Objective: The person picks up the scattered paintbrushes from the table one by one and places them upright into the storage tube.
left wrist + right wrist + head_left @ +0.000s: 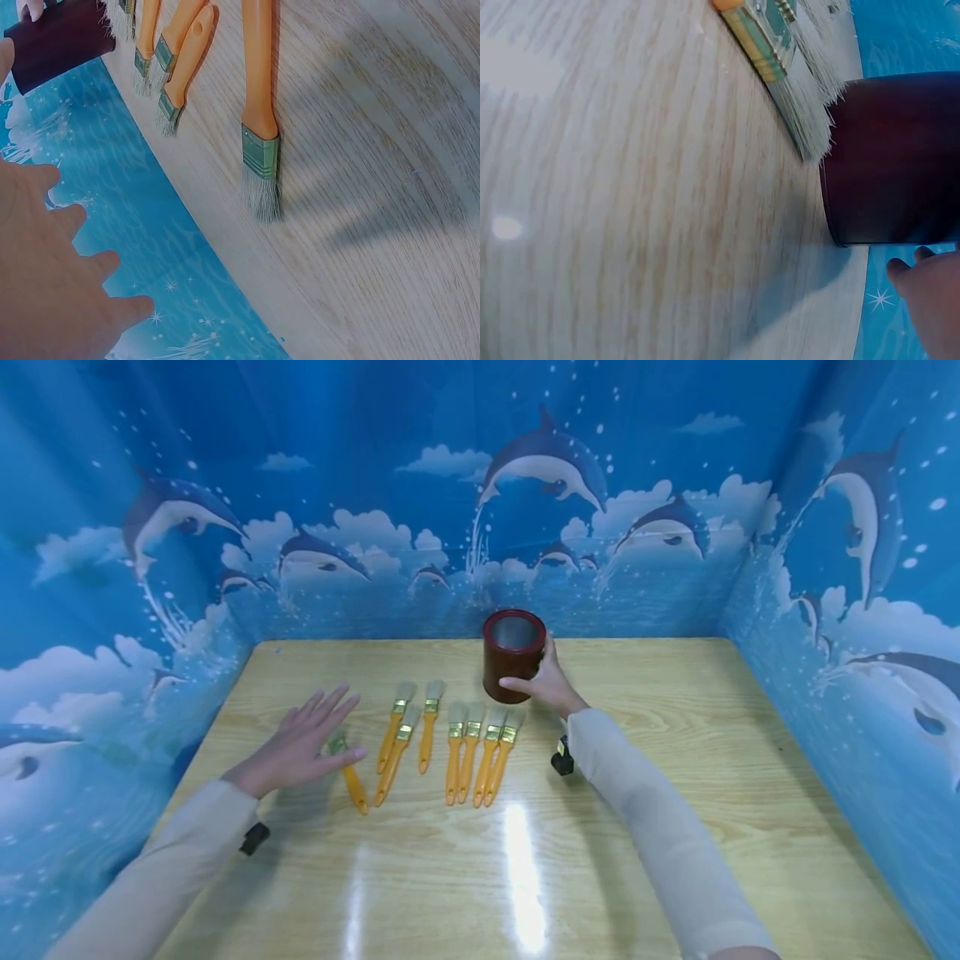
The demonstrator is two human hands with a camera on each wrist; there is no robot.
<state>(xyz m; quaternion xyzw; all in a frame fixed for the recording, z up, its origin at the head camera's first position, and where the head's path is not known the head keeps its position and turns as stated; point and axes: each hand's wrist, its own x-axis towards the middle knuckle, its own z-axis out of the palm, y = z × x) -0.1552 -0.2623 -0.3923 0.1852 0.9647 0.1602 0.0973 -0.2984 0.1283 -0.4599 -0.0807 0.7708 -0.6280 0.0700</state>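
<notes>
A dark red cylindrical pot [501,664] with an open top stands upright near the back edge of the table. My right hand [552,683] grips its right side, the thumb across the front and the fingers reaching behind. Spread flat in the air at the left, my left hand [300,747] holds nothing. Under that hand lies a paintbrush [356,789] with an orange handle, its ferrule partly covered by the fingers in the head view. The left wrist view shows this brush [260,97] on the wood, bristles toward the back edge.
More orange-handled paintbrushes lie between the hands: three in a loose group [426,739] at the left, several side by side [471,760] just in front of the pot. The wooden table [675,710] is enclosed by blue dolphin-print curtains [420,577] at the back and sides.
</notes>
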